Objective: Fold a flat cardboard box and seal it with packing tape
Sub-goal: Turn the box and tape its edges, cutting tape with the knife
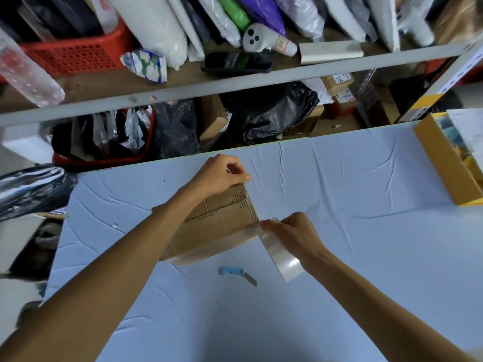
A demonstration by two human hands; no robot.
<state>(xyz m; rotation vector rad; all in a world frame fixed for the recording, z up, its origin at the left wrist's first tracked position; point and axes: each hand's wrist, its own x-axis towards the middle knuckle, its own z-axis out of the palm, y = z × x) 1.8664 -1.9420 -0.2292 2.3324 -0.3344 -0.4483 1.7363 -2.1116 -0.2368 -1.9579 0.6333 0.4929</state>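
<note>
In the middle of the table [352,231] the cardboard box [224,226] sits under your arms. Your left hand [222,176] pinches what looks like the tape end [230,170] at the far corner, and your right hand [292,231] grips the tape roll [283,256] at the near right corner. Keep the strip taut and straight along that edge, then press it down. Mind the knife [236,274] just beside the box. There is room to your right, short of the yellow carton [441,168].

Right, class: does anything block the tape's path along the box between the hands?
Nothing visible. The box is bare between the left hand pinching the tape and the right hand gripping the roll; the knife lies apart.
</note>
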